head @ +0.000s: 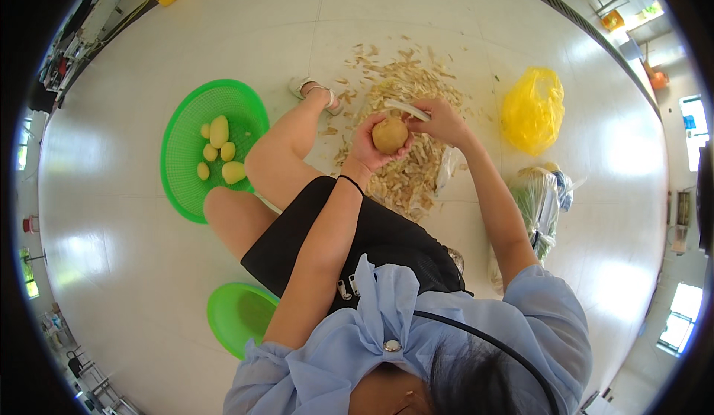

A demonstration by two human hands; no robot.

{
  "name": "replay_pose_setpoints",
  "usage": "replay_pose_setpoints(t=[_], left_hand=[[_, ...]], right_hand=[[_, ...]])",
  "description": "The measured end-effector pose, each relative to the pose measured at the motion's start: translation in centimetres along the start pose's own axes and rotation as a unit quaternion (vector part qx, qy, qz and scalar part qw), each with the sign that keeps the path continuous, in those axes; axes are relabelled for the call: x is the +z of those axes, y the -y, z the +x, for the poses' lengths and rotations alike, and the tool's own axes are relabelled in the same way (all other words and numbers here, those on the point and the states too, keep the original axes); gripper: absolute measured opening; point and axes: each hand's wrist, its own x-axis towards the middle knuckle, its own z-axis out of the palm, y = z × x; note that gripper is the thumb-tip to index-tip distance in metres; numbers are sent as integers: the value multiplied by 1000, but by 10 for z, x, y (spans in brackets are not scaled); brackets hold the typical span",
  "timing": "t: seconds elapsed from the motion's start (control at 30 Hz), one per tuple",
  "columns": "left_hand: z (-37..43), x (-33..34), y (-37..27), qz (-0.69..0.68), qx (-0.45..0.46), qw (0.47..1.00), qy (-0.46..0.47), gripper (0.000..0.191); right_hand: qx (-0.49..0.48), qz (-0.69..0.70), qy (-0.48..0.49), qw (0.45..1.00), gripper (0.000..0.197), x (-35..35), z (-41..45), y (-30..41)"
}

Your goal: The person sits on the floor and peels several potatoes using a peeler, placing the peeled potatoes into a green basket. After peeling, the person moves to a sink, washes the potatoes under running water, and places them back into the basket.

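My left hand cups an unpeeled, brownish potato from below and the side. In my right hand is a peeler with a pale handle, held just above the potato's upper right. Under both hands, a wide heap of potato peelings is spread over the floor. Several peeled yellow potatoes lie in a green plastic basket to the left, beyond my knees. The peeler's blade cannot be made out clearly.
A yellow plastic bag lies at the right, with clear bags of green vegetables nearer me. A green basin stands at my lower left. A clear plastic bag lies against the peelings. My sandalled foot rests left of the heap.
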Motion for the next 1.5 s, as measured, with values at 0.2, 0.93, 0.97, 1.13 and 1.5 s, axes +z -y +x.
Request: replay_pose_setpoints(t=[0.2,0.93,0.97,1.13,1.5], left_hand=[[1,-8,-4,39,-22,999,-26,51],[5,-18,3,-76,80,972,-207,47],[5,-20,3,-80,79,970,-214,48],[9,-13,5,-60,93,954,-277,48],[10,-8,0,49,68,974,-210,40]], right_hand=[[-74,-89,-141,983,29,13,5,-24],[-19,363,-132,922,19,50,5,-16],[-23,331,-126,935,19,47,2,-15],[-15,310,-65,948,15,31,-12,-7],[74,321,-156,931,21,-9,21,-89]])
